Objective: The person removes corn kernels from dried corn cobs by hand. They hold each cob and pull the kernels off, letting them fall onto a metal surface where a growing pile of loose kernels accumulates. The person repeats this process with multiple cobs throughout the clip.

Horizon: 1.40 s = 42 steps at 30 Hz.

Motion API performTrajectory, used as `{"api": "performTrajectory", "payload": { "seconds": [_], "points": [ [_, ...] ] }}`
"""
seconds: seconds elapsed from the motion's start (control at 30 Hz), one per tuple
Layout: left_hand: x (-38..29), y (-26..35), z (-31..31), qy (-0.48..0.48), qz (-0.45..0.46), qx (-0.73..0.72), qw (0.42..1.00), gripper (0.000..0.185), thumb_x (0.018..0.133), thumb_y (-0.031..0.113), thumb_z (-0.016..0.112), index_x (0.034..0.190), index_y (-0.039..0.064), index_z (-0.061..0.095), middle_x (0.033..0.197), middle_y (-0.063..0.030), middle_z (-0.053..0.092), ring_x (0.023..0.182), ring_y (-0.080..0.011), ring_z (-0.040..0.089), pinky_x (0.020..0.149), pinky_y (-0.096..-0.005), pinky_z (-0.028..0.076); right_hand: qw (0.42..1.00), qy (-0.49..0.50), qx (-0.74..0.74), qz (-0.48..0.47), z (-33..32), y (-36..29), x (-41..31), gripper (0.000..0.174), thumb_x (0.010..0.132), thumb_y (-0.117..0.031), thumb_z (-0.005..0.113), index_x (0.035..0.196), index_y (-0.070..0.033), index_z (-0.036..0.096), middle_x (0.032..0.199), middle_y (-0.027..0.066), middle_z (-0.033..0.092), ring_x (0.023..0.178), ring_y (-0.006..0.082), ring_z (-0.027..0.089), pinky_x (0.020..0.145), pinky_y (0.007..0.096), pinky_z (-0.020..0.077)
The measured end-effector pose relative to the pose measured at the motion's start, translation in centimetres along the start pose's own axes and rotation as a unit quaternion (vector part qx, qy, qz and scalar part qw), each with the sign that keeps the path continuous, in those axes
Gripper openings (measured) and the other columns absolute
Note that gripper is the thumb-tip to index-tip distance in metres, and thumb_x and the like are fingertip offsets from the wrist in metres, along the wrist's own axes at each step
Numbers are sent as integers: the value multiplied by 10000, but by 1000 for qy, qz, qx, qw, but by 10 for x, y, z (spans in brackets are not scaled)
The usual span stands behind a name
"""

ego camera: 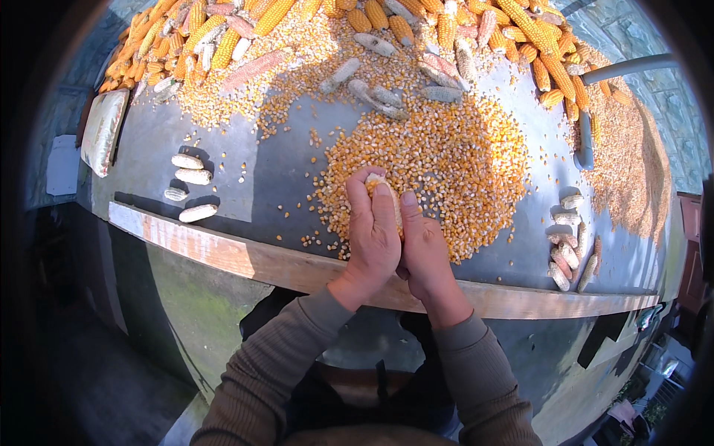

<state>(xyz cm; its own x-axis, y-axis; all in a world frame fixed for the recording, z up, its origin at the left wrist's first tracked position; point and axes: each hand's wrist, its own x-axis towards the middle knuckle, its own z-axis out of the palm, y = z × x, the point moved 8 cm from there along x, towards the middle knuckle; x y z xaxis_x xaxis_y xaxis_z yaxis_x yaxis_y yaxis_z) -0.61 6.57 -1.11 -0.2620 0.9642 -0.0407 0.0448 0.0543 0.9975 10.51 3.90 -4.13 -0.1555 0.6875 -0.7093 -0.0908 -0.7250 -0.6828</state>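
My left hand [372,228] and my right hand [425,245] are pressed side by side around a corn cob [398,207]. Much of the cob is hidden by my fingers; its upper end shows pale, with some yellow kernels beside it. Both thumbs lie along the cob, pointing away from me. Beneath and beyond my hands spreads a heap of loose yellow corn kernels [474,167] on the grey surface [284,173]. Several stripped cobs [379,99] rest at the heap's far side.
Unshelled yellow ears [273,17] are piled along the far edge. Bare cobs lie at left [193,177] and right [569,253]. A wooden board [268,260] edges the near side. A grey pipe [583,139] stands by a tan grain pile [630,167]; a wrapped block [105,132] sits far left.
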Motion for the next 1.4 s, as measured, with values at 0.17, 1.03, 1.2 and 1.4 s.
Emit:
{"api": "performTrajectory", "payload": {
  "seconds": [0.17, 1.03, 1.2, 1.4],
  "points": [
    [5, -17, 0, -34, -215, -284, 934, 368, 1144, 324, 384, 1383, 57, 464, 1041, -86, 628, 859, -162, 634, 745, -303, 565, 970, -147, 195, 19, 14, -14, -4, 627, 1066, -642, 439, 1019, -54, 654, 663, 30, 571, 538, 101, 515, 438, 261, 433],
    [6, -18, 5, -8, -228, -392, 891, 239, 1123, 279, 505, 1235, 69, 519, 1006, -61, 606, 939, -188, 643, 1012, -438, 542, 886, 86, -235, -389, 10, -59, -22, 412, 1127, -379, 472, 1213, -20, 652, 832, 208, 702, 696, 374, 699, 648, 458, 529],
    [3, -23, 5, -25, -221, -441, 869, 207, 1123, 263, 499, 1196, 71, 524, 1014, -74, 623, 962, -199, 655, 1024, -452, 542, 876, 141, -255, -385, 7, -49, -19, 395, 1137, -325, 457, 1209, -36, 716, 797, 217, 673, 663, 377, 662, 623, 442, 513],
    [6, -19, -2, -26, -247, -435, 865, 200, 1123, 263, 499, 1171, 70, 521, 1023, -78, 622, 1008, -218, 662, 997, -448, 548, 986, -30, -3, -163, 6, -40, -9, 452, 1142, -368, 470, 1180, -4, 735, 627, -28, 524, 551, 18, 456, 505, 215, 351]
  ]
}}
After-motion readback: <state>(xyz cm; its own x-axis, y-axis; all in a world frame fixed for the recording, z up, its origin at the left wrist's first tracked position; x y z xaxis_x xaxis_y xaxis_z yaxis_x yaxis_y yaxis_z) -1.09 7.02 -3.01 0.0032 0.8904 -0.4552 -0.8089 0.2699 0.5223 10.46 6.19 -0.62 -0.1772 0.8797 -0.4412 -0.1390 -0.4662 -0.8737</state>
